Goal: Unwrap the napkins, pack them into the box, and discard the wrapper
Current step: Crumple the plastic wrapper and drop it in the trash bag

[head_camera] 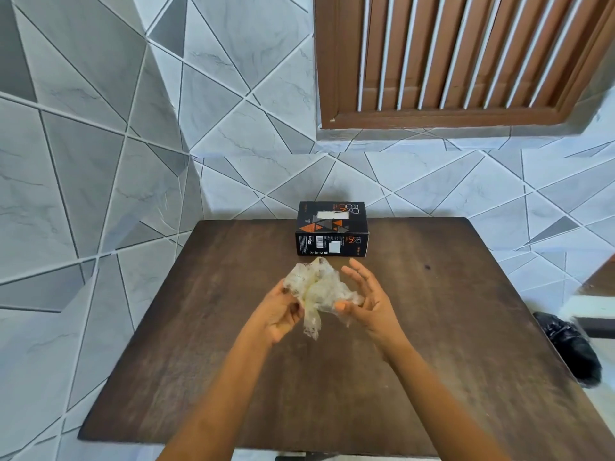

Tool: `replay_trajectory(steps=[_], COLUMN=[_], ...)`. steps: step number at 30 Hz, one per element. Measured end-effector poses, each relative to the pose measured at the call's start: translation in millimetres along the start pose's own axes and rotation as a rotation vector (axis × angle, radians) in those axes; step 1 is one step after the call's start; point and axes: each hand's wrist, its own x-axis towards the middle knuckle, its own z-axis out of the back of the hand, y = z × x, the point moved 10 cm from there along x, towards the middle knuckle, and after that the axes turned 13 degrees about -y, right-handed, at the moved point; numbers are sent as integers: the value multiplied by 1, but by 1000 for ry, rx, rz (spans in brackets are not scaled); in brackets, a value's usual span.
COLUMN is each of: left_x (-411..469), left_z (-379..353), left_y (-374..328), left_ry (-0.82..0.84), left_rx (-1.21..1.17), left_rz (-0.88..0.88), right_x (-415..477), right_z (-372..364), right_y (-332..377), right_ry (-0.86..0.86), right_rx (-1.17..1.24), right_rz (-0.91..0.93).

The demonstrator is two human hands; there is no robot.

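Note:
A crumpled clear plastic wrapper hangs in the air above the middle of the dark wooden table. My left hand grips its left side with curled fingers. My right hand touches its right side with the thumb while the fingers spread straight and apart. Behind them, at the table's far edge, stands the black and orange tissue box; white napkins show through the slot in its top.
A black plastic bag lies on the floor to the right of the table. The tiled wall runs right behind the box, and a brown louvred window sits above.

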Motion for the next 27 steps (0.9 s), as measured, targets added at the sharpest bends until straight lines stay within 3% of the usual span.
replay_trajectory(steps=[3, 8, 13, 16, 21, 24, 27], left_x=[-6, -10, -28, -35, -24, -16, -12], left_z=[-16, -20, -34, -42, -36, -28, -29], left_y=[7, 1, -9, -14, -23, -41, -47], left_ry=[106, 99, 182, 275, 114, -62, -118], left_rx=[44, 204, 316, 291, 489, 599, 620], left_rz=[20, -44, -125, -149, -385, -551, -584], right_x=[2, 0, 15, 22, 21, 14, 13], right_z=[-3, -5, 27, 33, 22, 4, 8], right_y=[-4, -12, -16, -7, 1, -2, 4], right_ry=[-67, -40, -286, -299, -254, -70, -90], right_rx=[-155, -97, -170, -257, -505, -414, -216], right_rz=[75, 24, 2, 49, 128, 106, 97])
